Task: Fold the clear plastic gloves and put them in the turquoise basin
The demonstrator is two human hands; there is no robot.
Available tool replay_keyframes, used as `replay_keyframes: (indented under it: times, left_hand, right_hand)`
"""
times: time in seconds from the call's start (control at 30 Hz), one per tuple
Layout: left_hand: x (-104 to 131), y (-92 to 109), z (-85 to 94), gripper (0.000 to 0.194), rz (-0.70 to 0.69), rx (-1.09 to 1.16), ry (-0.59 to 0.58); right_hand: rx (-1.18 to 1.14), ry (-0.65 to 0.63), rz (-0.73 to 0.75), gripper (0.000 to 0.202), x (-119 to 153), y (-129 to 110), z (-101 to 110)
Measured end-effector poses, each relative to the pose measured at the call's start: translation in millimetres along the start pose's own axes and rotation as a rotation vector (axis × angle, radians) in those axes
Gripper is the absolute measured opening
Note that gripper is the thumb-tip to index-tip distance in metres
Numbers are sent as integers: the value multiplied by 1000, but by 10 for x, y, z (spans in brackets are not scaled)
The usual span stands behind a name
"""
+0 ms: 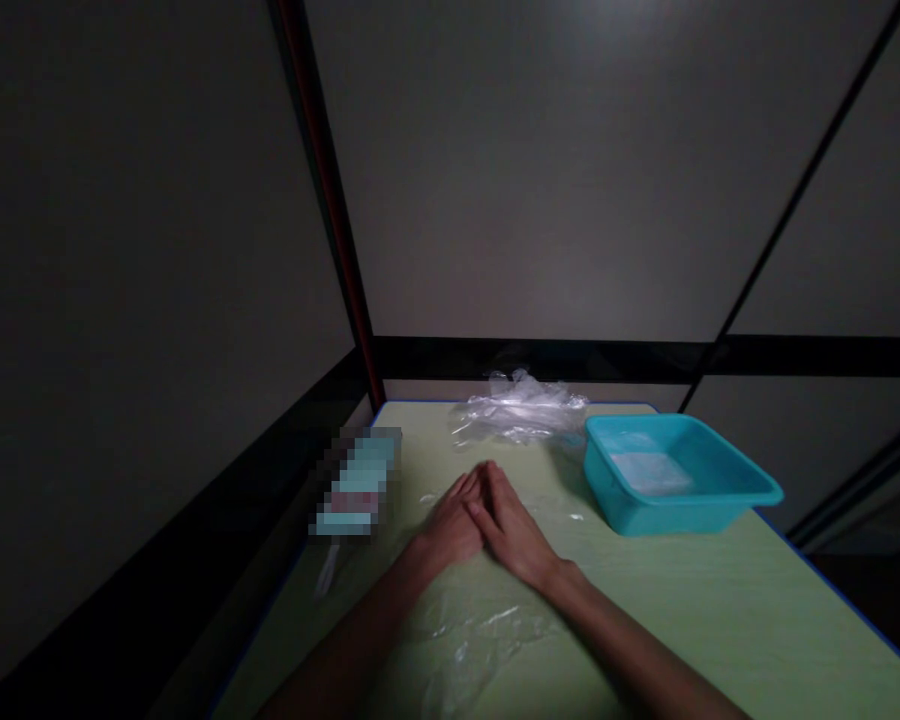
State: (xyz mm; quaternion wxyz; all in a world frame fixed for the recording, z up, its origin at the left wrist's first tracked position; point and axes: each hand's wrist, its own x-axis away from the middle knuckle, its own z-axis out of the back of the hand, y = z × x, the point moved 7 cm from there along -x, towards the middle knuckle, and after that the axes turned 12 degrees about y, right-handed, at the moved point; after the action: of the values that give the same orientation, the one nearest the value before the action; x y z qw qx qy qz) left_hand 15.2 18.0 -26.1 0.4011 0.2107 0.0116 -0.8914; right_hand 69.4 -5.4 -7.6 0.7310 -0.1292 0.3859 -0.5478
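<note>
My left hand [456, 522] and my right hand [516, 532] rest together near the middle of the table, their fingertips meeting. Both lie with fingers stretched out, and the right thumb reaches over the left hand. Under and in front of them is a clear plastic bag [469, 650], spread thin and wrinkled on the tabletop. Whether anything lies beneath the palms is hidden.
The pale green table [709, 600] has a blue edge. On its right stands a turquoise basin [690, 518] with a white flat item [651, 472] inside. Crumpled clear plastic bags [525, 408] lie at the back. A pixelated phone-like object [360, 485] is at left.
</note>
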Motion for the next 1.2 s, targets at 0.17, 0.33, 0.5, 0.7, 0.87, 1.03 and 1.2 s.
replay_keyframes:
  times: [0.17, 0.33, 0.5, 0.7, 0.87, 1.03, 1.2]
  left_hand:
    - [3, -78, 48, 52, 43, -34, -2]
    - [36, -88, 61, 49, 65, -54, -6]
    - [50, -107, 30, 48, 69, -86, -8]
    - [20, -128, -1, 44, 67, -175, 30]
    - [15, -113, 32, 45, 60, -175, 46]
    - [16, -101, 65, 46, 66, -175, 35]
    - [15, -98, 68, 45, 56, -172, 47]
  right_hand:
    - [14, 38, -8, 64, -76, -1, -136]
    - [78, 12, 55, 65, -42, -22, -193]
    - [161, -1, 100, 67, -1, 25, -141]
    - [315, -31, 177, 67, 89, 145, -43]
    - [415, -77, 179, 68, 148, 218, 61]
    - [446, -96, 166, 67, 191, 297, 158]
    - [473, -92, 144, 69, 246, 404, 266]
